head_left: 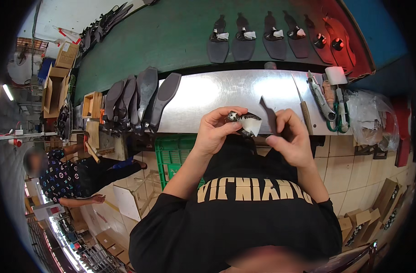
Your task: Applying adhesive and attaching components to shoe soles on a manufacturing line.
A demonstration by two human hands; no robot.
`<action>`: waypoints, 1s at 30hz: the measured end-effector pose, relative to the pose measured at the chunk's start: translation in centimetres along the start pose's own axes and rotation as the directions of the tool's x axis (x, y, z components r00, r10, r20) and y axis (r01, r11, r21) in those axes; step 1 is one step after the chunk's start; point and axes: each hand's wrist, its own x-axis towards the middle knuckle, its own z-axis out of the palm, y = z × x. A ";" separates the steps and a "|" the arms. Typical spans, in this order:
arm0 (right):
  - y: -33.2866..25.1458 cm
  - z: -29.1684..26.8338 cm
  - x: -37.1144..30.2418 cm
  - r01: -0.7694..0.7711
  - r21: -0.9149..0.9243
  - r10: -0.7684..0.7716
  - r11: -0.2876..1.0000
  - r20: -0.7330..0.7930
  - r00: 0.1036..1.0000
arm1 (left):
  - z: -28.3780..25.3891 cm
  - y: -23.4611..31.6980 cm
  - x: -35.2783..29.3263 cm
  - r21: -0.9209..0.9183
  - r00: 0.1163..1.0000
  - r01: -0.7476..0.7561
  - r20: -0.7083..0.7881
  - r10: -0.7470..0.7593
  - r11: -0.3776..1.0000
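My left hand (211,132) pinches a glossy black sandal strap (234,116) with a white paper wrap (251,124) around part of it. Close by, my right hand (295,140) grips a dark sandal sole (269,113), seen nearly edge-on with its narrow end pointing up. Whether strap and sole are joined cannot be made out. Both hands are just over the near edge of a shiny metal worktop (208,93). On the left of that worktop several black soles (164,100) stand leaning together.
Beyond the worktop, a green conveyor belt (171,45) carries several sandals (244,45) with paper-wrapped straps. At right lie an awl (303,107), a utility knife (321,98), green-handled scissors (342,113), a white roll (336,75) and a plastic bag (372,118). A green crate (171,152) is below. Another person (80,177) is at left.
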 end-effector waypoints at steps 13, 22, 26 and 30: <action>0.9 1.3 -1.2 0.248 -0.517 -0.302 0.819 -0.021 0.953 | 0.4 0.1 -0.5 0.083 0.999 -0.045 -0.025 0.047 0.996; 1.4 1.4 -0.9 0.264 -0.496 -0.321 0.827 -0.030 0.947 | 0.7 0.3 -0.4 0.092 0.999 -0.034 -0.007 0.035 0.995; 1.5 1.3 -1.0 0.245 -0.486 -0.298 0.839 -0.033 0.954 | 0.7 0.4 -0.4 0.101 0.999 -0.039 0.001 0.039 0.994; 1.4 1.3 -0.9 0.235 -0.478 -0.284 0.846 -0.031 0.958 | 0.8 0.3 -0.4 0.110 0.999 -0.045 -0.015 0.047 0.993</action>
